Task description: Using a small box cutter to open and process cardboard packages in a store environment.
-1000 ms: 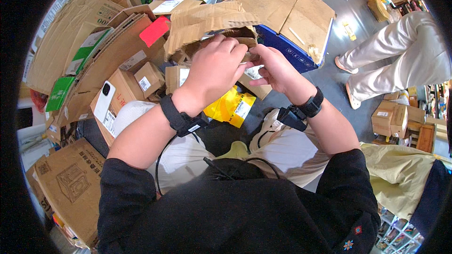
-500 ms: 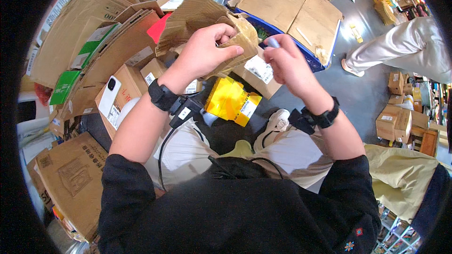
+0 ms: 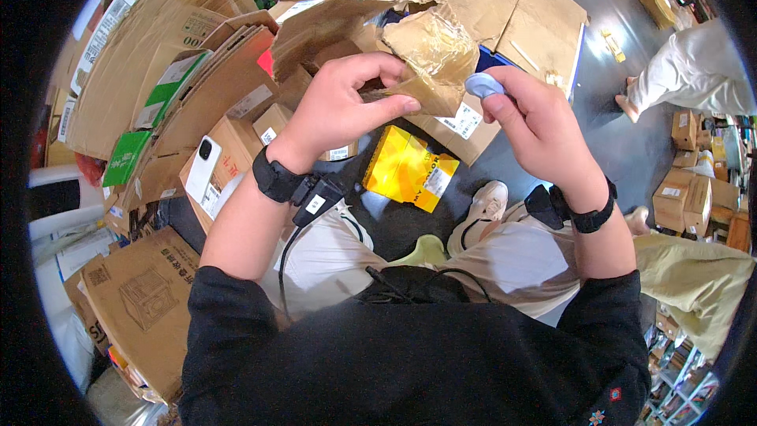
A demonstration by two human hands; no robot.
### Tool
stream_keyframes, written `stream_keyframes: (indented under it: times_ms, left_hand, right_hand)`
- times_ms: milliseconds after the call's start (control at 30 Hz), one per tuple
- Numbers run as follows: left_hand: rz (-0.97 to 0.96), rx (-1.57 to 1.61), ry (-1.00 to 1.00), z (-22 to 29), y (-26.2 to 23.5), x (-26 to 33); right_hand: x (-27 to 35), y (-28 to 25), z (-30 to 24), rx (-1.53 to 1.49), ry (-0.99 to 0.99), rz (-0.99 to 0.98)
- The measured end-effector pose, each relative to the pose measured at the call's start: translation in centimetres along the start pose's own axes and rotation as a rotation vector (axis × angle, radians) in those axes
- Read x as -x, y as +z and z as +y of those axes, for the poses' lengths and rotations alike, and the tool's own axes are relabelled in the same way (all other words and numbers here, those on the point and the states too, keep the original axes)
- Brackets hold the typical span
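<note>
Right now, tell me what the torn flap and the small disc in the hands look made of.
Flap: brown cardboard, matte, with glossy crinkled tape on its ragged end. Disc: probably smooth plastic, pale blue-grey with a soft sheen; too small to be sure.

The single head camera looks steeply down from above the person's lap, very near the torn cardboard (image 3: 410,39) held up before it; floor (image 3: 623,142) and boxes (image 3: 229,158) curve around that cardboard.
</note>
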State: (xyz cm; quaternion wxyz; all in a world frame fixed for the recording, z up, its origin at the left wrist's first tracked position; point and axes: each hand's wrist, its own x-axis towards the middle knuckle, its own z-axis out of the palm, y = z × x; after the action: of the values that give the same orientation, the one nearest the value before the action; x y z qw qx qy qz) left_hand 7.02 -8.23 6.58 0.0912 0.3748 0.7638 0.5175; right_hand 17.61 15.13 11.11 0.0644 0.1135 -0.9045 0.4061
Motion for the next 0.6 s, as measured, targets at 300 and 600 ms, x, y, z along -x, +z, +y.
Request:
stream_keyframes:
  times_ms: [300,600]
  left_hand:
    - [-0.018,-0.052,0.171,0.0,0.5,0.0]
    - [-0.051,-0.066,0.191,0.2,1.0,-0.1]
  right_hand:
    - [-0.1,0.1,-0.3,0.108,-0.115,0.032]
    - [0.1,0.7,-0.1,0.137,-0.145,0.099]
